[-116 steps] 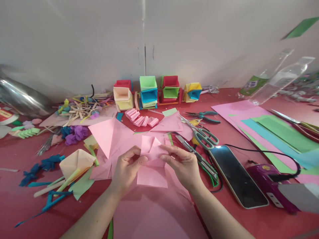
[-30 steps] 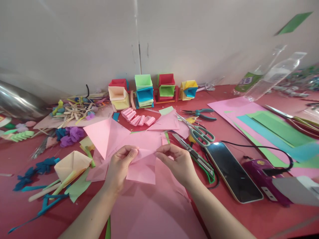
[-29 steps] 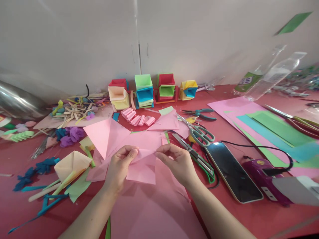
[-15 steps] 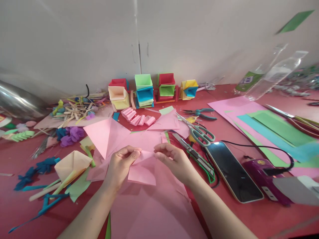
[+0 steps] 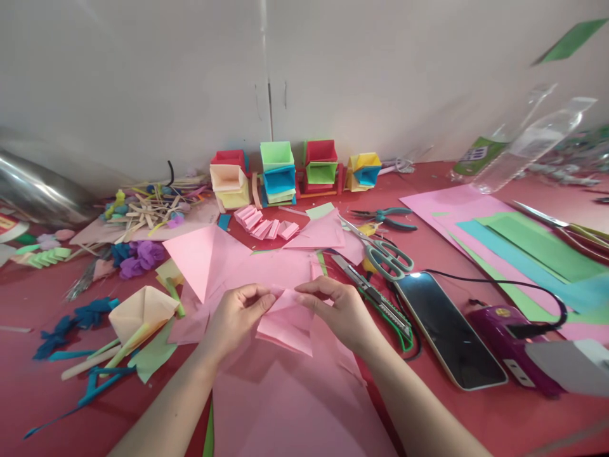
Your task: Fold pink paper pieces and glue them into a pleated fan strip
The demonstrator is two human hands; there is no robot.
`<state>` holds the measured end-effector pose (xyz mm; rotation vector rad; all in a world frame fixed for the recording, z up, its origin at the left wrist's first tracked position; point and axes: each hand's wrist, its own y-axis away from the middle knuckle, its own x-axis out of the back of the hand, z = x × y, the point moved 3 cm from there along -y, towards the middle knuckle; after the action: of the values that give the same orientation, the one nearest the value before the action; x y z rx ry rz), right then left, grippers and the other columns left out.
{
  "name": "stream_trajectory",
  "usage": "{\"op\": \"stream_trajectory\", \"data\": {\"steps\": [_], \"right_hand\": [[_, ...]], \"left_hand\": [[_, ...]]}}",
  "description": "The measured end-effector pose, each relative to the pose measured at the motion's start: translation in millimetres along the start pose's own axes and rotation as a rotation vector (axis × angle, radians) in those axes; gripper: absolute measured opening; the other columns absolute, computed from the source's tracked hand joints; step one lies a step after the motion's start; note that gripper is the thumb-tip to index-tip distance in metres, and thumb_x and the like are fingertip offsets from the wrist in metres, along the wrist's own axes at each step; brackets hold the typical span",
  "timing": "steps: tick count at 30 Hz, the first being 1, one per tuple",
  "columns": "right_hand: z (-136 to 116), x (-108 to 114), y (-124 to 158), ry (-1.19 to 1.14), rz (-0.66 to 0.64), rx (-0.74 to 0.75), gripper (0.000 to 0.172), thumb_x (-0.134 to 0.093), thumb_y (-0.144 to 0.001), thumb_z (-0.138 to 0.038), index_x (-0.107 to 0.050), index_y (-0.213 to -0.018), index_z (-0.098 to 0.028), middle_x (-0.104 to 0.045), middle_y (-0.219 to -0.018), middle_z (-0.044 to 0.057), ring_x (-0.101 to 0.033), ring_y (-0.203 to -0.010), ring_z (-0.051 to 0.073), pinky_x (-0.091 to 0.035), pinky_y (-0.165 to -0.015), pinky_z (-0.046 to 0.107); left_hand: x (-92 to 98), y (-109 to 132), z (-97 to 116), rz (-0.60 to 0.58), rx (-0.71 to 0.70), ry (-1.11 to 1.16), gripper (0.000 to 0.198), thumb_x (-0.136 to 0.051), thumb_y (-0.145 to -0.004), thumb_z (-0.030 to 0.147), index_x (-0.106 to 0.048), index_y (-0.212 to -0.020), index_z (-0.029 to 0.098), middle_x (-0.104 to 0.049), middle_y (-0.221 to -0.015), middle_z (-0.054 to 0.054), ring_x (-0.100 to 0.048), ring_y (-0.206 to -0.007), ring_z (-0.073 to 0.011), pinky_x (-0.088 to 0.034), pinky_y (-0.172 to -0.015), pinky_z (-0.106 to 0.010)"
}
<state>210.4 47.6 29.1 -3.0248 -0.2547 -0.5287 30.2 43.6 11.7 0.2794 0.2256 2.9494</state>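
Left of 1 phone point(image 5: 451, 333), the left hand point(image 5: 238, 317) and right hand point(image 5: 337, 311) pinch 1 folded pink paper point(image 5: 288, 324); beyond the phone are 1 pair of pliers point(image 5: 397, 222) and 2 bottles point(image 5: 533, 149).

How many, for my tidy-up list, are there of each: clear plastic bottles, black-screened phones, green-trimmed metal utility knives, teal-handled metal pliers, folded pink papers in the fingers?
Clear plastic bottles: 2 (green-labelled bottle, nearer bottle)
Black-screened phone: 1
Green-trimmed metal utility knife: 1
Teal-handled metal pliers: 1
Folded pink paper: 1
Total: 6
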Motion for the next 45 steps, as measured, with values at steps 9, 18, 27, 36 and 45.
{"op": "stream_trajectory", "data": {"steps": [9, 18, 27, 36, 45], "right_hand": [[4.9, -0.9, -0.4, -0.042, 0.060, 0.022, 0.015, -0.062, -0.077, -0.030, -0.070, -0.070, -0.019, -0.065, -0.070, 0.002, -0.056, -0.066, 0.015, -0.043, -0.062, 0.026], [3.2, -0.7, -0.7, -0.099, 0.149, 0.063, 0.016, -0.062, -0.077, -0.030, -0.069, -0.068, -0.018, -0.063, -0.066, 0.002, -0.056, -0.065, 0.014, -0.043, -0.063, 0.026], [6.8, -5.5, -1.5, -0.085, -0.030, 0.009, 0.018, -0.062, -0.078, -0.034, -0.072, -0.078, -0.019, -0.066, -0.074, 0.003, -0.057, -0.070, 0.015, -0.043, -0.065, 0.026], [3.2, -6.3, 0.5, -0.045, -0.033, 0.036, 0.014, -0.066, -0.076, -0.031, -0.075, -0.083, -0.022, -0.065, -0.075, 0.003, -0.059, -0.069, 0.015, -0.045, -0.065, 0.027], [6.3, -8.1, 0.0, -0.173, 0.007, 0.028, 0.014, -0.065, -0.077, -0.032, -0.074, -0.074, -0.021, -0.066, -0.072, 0.002, -0.058, -0.070, 0.014, -0.045, -0.067, 0.025]], "left_hand": [[-2.5, 2.9, 6.6, -0.006, -0.055, -0.075, 0.026, -0.058, -0.080, 0.037, -0.057, -0.064, 0.016, -0.047, -0.058, 0.004, -0.044, -0.058, -0.0093, -0.036, -0.056, -0.019], [-9.4, 6.4, 9.6, 0.082, -0.206, -0.211, 0.017, -0.051, -0.085, 0.031, -0.059, -0.077, 0.019, -0.057, -0.072, 0.002, -0.052, -0.069, -0.0118, -0.039, -0.066, -0.020], [-7.5, 6.5, 11.8, 0.001, -0.193, -0.251, 0.020, -0.048, -0.086, 0.034, -0.057, -0.076, 0.019, -0.055, -0.069, 0.001, -0.049, -0.066, -0.0126, -0.038, -0.063, -0.021], [-6.1, 5.8, 11.1, -0.038, -0.165, -0.118, 0.023, -0.050, -0.084, 0.036, -0.058, -0.073, 0.017, -0.053, -0.064, 0.002, -0.048, -0.062, -0.0118, -0.039, -0.062, -0.021], [-9.0, 8.5, 10.2, 0.041, -0.182, -0.161, 0.026, -0.049, -0.085, 0.036, -0.055, -0.069, 0.017, -0.046, -0.058, 0.004, -0.042, -0.055, -0.0094, -0.035, -0.054, -0.019]]}}
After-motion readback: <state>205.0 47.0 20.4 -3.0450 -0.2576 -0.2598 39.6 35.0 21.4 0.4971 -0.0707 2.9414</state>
